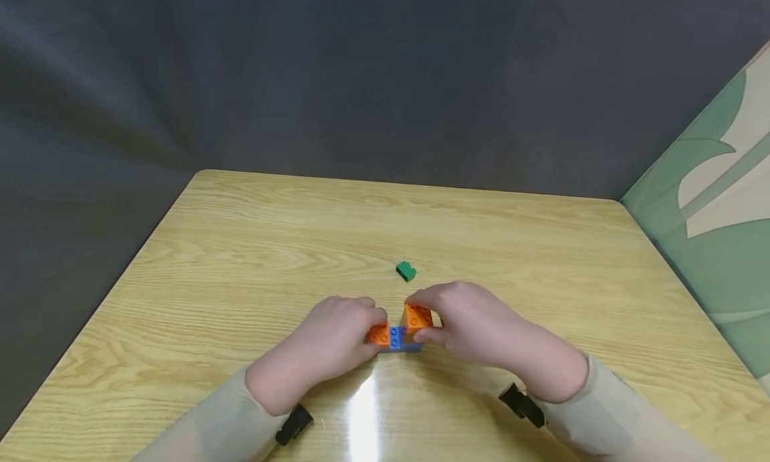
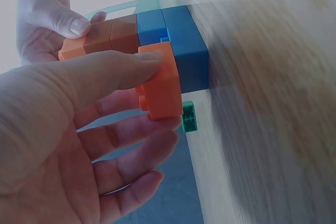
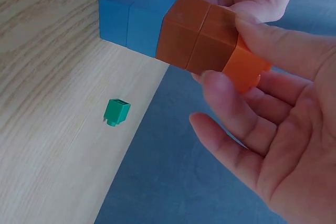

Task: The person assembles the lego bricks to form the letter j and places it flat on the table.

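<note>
Low on the table stands a stack of toy building bricks: a long blue brick [image 2: 184,40] at the bottom, a shorter blue brick [image 3: 152,19] over its right part, then two brown bricks [image 3: 194,32] and an orange brick [image 3: 244,69] on top. My right hand [image 1: 475,321] pinches the stack's upper end between thumb and fingers. With thumb and fingertips, my left hand [image 1: 339,335] pinches a separate orange brick [image 2: 163,85]. It sits studs up over the left part of the long blue brick, whose bare studs show beside it in the head view.
A small green brick [image 1: 406,271] lies on the wooden table [image 1: 289,228] beyond both hands. Dark cloth [image 1: 385,81] hangs behind the table, and a leaf-patterned cloth [image 1: 716,201] borders the right side.
</note>
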Action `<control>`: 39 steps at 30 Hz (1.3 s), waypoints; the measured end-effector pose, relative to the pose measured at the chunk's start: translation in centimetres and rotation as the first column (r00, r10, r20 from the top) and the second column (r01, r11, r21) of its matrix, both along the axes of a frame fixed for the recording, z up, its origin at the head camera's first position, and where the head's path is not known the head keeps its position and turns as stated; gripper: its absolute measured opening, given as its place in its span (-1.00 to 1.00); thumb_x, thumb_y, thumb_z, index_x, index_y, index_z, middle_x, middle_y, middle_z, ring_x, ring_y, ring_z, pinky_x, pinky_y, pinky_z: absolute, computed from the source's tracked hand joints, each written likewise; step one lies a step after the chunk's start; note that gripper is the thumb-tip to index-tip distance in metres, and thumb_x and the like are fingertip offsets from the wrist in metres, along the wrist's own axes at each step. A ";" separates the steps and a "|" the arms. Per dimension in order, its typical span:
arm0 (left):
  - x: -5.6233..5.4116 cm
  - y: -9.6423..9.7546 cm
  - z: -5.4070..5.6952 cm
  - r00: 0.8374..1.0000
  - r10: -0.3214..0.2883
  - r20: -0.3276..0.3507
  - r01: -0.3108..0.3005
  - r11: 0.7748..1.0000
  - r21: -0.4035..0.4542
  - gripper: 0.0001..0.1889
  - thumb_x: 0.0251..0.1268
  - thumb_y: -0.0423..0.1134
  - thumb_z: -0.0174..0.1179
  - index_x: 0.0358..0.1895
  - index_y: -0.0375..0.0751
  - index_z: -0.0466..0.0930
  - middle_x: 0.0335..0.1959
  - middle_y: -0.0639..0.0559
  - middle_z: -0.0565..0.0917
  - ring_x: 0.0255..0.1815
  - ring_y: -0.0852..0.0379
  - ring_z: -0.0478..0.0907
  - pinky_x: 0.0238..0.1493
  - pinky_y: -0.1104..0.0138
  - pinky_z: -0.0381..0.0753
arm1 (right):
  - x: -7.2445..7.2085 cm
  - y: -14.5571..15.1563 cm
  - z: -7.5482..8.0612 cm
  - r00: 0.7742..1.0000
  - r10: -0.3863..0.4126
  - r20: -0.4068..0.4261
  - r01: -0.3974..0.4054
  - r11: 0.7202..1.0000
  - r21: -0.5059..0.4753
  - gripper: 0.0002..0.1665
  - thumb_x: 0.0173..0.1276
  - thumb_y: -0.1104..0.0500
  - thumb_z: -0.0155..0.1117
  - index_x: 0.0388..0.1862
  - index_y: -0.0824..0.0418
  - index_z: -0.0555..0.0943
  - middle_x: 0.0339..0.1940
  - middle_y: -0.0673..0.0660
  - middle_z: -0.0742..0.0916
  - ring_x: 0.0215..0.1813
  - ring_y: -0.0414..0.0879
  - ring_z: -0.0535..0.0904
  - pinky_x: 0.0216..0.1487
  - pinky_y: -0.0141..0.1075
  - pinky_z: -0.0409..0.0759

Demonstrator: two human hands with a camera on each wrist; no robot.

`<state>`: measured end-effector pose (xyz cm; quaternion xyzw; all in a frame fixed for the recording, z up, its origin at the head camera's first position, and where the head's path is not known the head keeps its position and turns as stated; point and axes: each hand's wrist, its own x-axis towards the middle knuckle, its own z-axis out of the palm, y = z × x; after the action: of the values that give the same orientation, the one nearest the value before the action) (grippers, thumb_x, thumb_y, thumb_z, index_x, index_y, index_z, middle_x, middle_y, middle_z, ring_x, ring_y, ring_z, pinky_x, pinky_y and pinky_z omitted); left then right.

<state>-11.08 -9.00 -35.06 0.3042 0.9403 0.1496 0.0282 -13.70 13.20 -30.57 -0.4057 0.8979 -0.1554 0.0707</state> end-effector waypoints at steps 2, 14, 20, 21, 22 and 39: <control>0.0 0.0 0.0 1.000 0.002 0.007 -0.002 1.000 -0.004 -0.79 0.10 -0.18 0.45 -0.20 -0.06 0.69 -0.37 0.22 0.55 -0.44 0.27 0.41 -0.30 0.27 0.45 | -0.4 0.3 0.0 0.998 0.024 0.052 -0.024 1.000 -0.003 -0.53 0.18 0.04 0.53 0.02 0.21 0.68 -0.17 -0.07 0.72 -0.24 -0.22 0.60 -0.20 -0.31 0.58; -0.2 0.0 0.0 1.000 0.006 0.020 -0.005 1.000 -0.018 -0.78 0.12 -0.16 0.43 -0.16 -0.05 0.69 -0.36 0.22 0.55 -0.44 0.27 0.41 -0.28 0.25 0.46 | -4.9 1.4 0.5 0.967 -0.075 0.242 0.119 0.978 -0.170 -0.66 0.46 0.01 0.24 0.08 0.16 0.64 -0.20 -0.04 0.69 -0.29 -0.10 0.57 -0.24 -0.19 0.58; -0.2 -0.3 0.0 0.999 0.001 0.053 -0.001 1.000 0.000 -0.76 0.15 -0.16 0.41 -0.12 -0.06 0.70 -0.33 0.23 0.55 -0.41 0.27 0.42 -0.21 0.22 0.48 | -7.7 -0.3 -1.6 0.955 -0.263 0.141 0.268 0.963 -0.022 -0.60 0.31 0.02 0.42 0.00 0.23 0.62 -0.23 0.09 0.68 -0.29 -0.03 0.57 -0.24 -0.15 0.55; -0.3 -0.3 -0.1 0.998 0.000 0.062 -0.001 1.000 0.006 -0.76 0.16 -0.16 0.40 -0.10 -0.07 0.70 -0.32 0.23 0.55 -0.40 0.27 0.42 -0.19 0.22 0.49 | -8.1 -0.6 -2.1 0.949 -0.286 0.134 0.287 0.958 0.014 -0.57 0.29 0.00 0.43 0.01 0.23 0.61 -0.21 0.11 0.68 -0.27 -0.02 0.57 -0.21 -0.14 0.55; -0.3 -0.4 -0.1 0.998 0.000 0.069 -0.001 1.000 0.011 -0.75 0.17 -0.16 0.39 -0.08 -0.07 0.70 -0.30 0.22 0.56 -0.39 0.27 0.44 -0.17 0.21 0.50 | -8.5 -0.8 -2.5 0.944 -0.302 0.130 0.299 0.953 0.046 -0.53 0.28 -0.02 0.44 0.02 0.24 0.61 -0.20 0.12 0.67 -0.25 -0.02 0.57 -0.19 -0.13 0.55; -0.5 -1.2 -0.1 0.989 -0.021 0.144 0.014 0.999 0.050 -0.64 0.33 -0.13 0.30 0.14 -0.12 0.66 -0.25 0.16 0.54 -0.42 0.25 0.42 -0.34 0.33 0.47 | -10.3 -1.9 -6.2 0.935 -0.330 0.132 0.316 0.941 0.119 -0.63 0.22 0.07 0.47 -0.08 0.21 0.61 -0.32 0.05 0.61 -0.35 -0.05 0.50 -0.30 -0.22 0.49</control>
<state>-11.60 -10.24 -35.15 0.3015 0.9292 0.1938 0.0899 -23.96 11.28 -36.75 -0.2357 0.9510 -0.1516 0.1307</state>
